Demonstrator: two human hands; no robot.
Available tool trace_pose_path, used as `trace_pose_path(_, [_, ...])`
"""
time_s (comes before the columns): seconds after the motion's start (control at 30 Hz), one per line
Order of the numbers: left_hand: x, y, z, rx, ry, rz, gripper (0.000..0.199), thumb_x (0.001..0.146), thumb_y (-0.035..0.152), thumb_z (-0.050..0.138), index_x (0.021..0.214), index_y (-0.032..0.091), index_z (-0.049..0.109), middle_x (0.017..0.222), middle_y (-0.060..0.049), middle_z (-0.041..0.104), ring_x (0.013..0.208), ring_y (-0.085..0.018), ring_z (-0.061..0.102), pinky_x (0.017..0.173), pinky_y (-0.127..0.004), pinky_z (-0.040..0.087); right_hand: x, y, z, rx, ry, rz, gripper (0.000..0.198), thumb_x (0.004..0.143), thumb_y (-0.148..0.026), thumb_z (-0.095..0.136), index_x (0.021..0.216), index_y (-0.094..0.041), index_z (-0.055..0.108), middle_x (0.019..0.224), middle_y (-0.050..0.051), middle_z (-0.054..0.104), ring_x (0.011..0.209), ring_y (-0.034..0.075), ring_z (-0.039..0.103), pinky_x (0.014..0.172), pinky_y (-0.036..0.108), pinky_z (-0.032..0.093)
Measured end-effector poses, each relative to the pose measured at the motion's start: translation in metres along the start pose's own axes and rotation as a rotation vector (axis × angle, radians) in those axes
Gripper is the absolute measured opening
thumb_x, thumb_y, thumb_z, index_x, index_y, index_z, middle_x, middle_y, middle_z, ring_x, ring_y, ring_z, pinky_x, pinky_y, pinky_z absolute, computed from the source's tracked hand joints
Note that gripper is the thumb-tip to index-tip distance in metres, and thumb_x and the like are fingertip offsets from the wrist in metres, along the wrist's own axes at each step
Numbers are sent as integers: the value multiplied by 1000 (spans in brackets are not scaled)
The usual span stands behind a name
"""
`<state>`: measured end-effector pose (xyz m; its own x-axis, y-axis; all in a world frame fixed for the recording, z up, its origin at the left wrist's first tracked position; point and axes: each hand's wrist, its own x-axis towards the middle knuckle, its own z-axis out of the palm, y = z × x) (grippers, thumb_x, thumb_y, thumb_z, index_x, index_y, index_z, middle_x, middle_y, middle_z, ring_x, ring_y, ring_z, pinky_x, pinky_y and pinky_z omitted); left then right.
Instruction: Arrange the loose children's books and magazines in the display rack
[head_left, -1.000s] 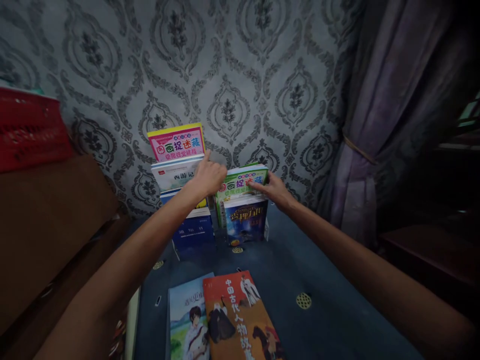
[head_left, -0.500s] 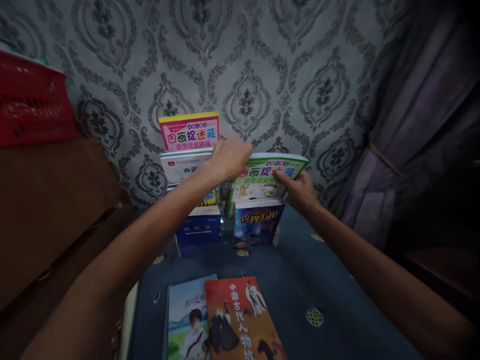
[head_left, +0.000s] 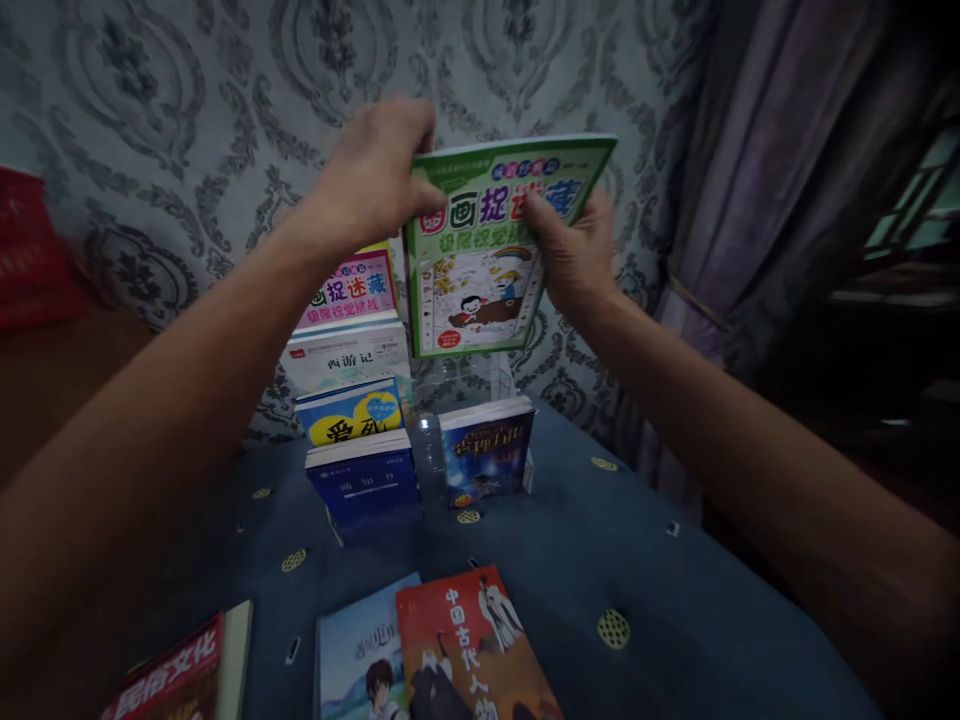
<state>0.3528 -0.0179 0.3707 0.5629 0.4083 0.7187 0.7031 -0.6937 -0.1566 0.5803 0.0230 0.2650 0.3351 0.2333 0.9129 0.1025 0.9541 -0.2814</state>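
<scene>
Work looks partway to me: left hand (head_left: pixel 379 170) and right hand (head_left: pixel 576 250) clamp the green illustrated paperback (head_left: pixel 480 275), held above the clear plastic rack (head_left: pixel 465 378), where a dark-blue glossy paperback (head_left: pixel 487 455) stands untouched.

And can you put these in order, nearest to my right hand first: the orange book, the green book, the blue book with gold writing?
1. Green book, held up in your right hand.
2. Blue book with gold writing, standing lower down.
3. Orange book, lying at the front.
</scene>
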Motion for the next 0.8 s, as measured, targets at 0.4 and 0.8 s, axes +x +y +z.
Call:
trace_pose_path(0.4, [24,-24,32,-254,-61,-157,40,68,33,75,106,34,65,96,0,73,124,-33,55,94,-43,53,-5,14,-2,-99,-33,216,55,63,-71,82,98,-35,60,112,-6,74,114,23,64,106,45,52])
trace_pose_path(0.8, [20,-23,26,-254,-65,-188,37,71,35,76,106,31,65,92,0,74,120,-33,60,92,-43,54,4,17,3,61,-90,167,57,60,-63,89,95,-27,62,98,-6,74,95,18,67,99,44,55])
